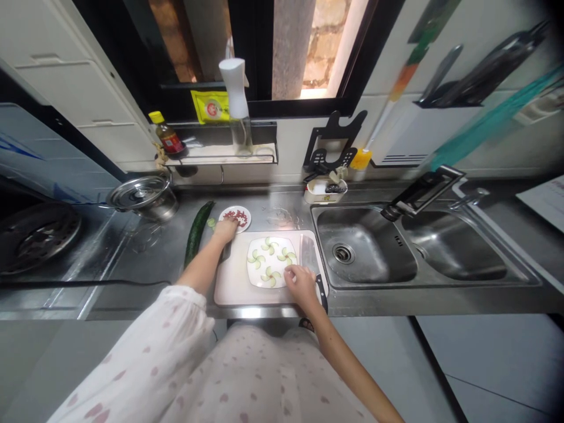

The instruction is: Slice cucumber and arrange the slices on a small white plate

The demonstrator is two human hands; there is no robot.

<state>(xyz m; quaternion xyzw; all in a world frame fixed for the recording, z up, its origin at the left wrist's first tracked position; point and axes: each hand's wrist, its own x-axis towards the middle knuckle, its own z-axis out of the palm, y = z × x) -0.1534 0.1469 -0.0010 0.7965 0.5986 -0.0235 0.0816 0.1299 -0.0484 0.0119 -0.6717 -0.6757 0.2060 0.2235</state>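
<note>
My left hand (pixel 224 231) reaches over a small white dish (pixel 248 224) of diced red pieces (pixel 240 215); its bunched fingers touch them, and what they grip is hidden. At the right edge of a square white plate (pixel 268 282) is my right hand (pixel 302 285), fingers drawn together near the rim, anything in them too small to make out. Thin green-edged slices form several pinwheels (pixel 270 276) on that plate, some with red bits in the centre. Beneath the plate lies a pale cutting board (pixel 233 288). A knife (pixel 307 251) rests along its right side, black handle towards me.
Left of the dish lie a whole cucumber (pixel 197 232) and small green pieces (pixel 211 223). A lidded steel pot (pixel 145 197) stands farther left. The double sink (pixel 365 247) adjoins the board on the right. A rack (pixel 220 157) behind holds a sauce bottle (pixel 170 138) and a spray bottle (pixel 238 106).
</note>
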